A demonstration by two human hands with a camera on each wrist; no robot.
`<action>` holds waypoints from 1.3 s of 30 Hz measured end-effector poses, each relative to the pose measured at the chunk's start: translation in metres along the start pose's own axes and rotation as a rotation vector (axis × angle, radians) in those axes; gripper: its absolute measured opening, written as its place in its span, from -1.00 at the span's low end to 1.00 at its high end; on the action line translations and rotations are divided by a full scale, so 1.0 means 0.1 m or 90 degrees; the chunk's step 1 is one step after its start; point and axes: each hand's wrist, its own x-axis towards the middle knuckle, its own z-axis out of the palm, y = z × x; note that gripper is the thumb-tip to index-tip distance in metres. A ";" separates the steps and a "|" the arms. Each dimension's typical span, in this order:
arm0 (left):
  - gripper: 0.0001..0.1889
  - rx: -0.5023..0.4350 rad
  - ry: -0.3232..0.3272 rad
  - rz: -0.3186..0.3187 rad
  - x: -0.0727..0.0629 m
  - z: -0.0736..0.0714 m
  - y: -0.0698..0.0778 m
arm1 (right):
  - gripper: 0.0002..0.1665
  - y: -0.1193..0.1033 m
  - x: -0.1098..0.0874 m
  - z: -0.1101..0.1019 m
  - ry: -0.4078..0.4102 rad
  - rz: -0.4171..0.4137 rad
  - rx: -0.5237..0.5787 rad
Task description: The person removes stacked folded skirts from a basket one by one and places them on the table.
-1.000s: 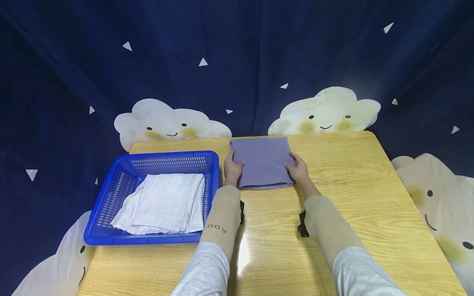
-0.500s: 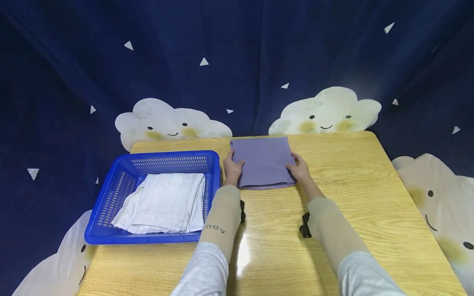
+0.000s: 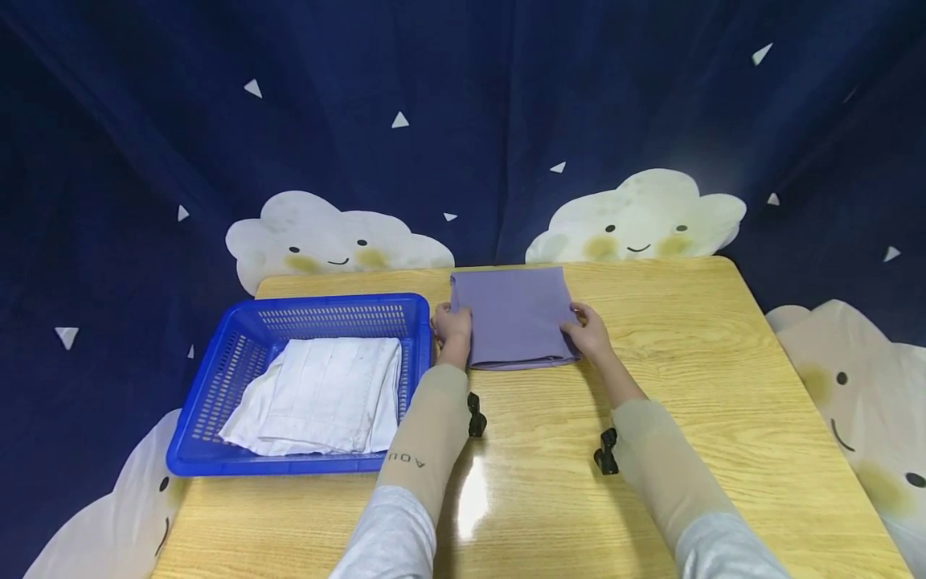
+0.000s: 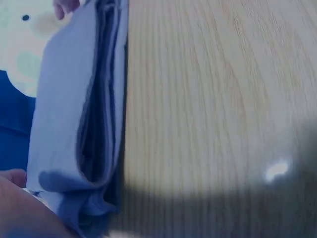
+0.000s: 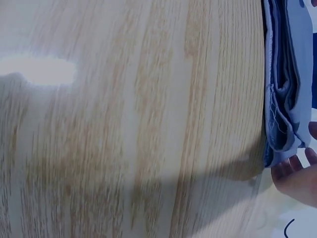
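A folded purple cloth (image 3: pixel 515 314) lies near the far edge of the table, its layered open fold facing me. My left hand (image 3: pixel 452 323) grips its left side; in the left wrist view the thumb and part of that hand (image 4: pixel 22 210) show at the cloth's end, and the other fingers are hidden. On the opposite side, my right hand (image 3: pixel 589 331) holds the right edge, thumb above and fingers along the side. The right wrist view has these fingers (image 5: pixel 292 168) against the end of the layered cloth (image 5: pixel 285 119), where loose threads show.
A blue plastic basket (image 3: pixel 427 346) stands left of the purple cloth, close to my left hand. Folded white cloth (image 3: pixel 325 394) lies inside it. The wooden table (image 3: pixel 723 386) reaches the dark blue curtain (image 3: pixel 463 121) printed with clouds.
My left hand has turned, its thumb no longer lying out over the cloth's top. The right hand has shifted slightly right and toward me. The purple cloth stays almost in place.
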 end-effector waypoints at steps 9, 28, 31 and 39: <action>-0.61 -0.077 0.012 0.003 -0.18 -0.04 0.10 | -0.38 -0.36 -0.25 -0.06 0.008 -0.030 -0.076; -0.54 -0.282 -0.166 -0.031 -1.39 -0.92 1.02 | -0.43 -0.57 -0.42 -0.04 -0.029 -0.100 -0.070; -0.54 -0.277 -0.175 -0.007 -1.31 -0.90 0.94 | -0.43 -0.60 -0.44 -0.02 -0.029 -0.116 -0.067; -0.60 -0.290 -0.175 0.056 -1.23 -0.93 0.83 | -0.41 -0.67 -0.49 0.05 -0.041 -0.160 -0.057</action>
